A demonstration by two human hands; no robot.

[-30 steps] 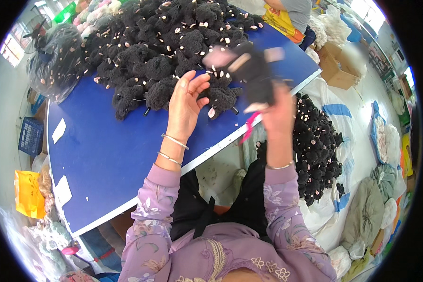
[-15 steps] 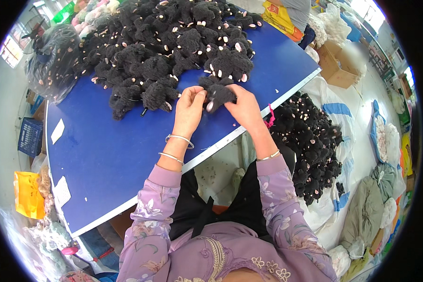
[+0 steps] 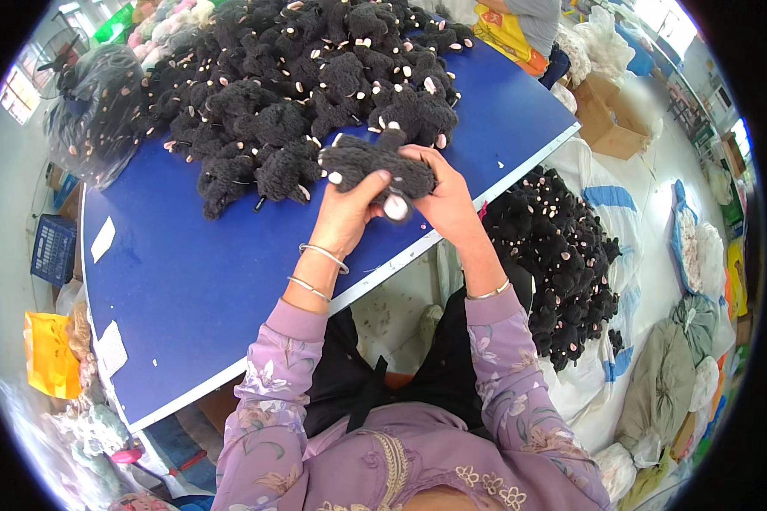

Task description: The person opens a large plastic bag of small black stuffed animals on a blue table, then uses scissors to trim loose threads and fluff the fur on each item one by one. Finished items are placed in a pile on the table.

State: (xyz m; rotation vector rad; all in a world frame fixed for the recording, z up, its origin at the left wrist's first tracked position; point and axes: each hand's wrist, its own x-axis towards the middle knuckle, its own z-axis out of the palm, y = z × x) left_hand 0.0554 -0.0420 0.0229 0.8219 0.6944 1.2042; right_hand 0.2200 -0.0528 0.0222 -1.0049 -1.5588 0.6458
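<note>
A black plush toy (image 3: 368,163) with small pale pink patches is held just above the near edge of the blue table (image 3: 230,298). My left hand (image 3: 346,213) grips its lower left side, the thumb lying across the dark fur. On the other side my right hand (image 3: 446,194) is closed round the toy's right end, fingers over the top. A round pale pink patch shows on the toy between both hands. Beyond them, a large heap of similar black plush toys (image 3: 273,119) covers the far part of the table.
More black toys (image 3: 562,264) lie piled on white sheeting to the right below the table. A clear bag (image 3: 98,119) of toys stands at the far left. Paper pieces (image 3: 103,238) lie on the table's left. A cardboard box (image 3: 609,119) and another person's arm (image 3: 533,17) are at the far right.
The toy has been turned and spread lengthwise, so its whole body and round pink patch now show. My left hand has shifted from a fingertip pinch to a fuller grip under it.
</note>
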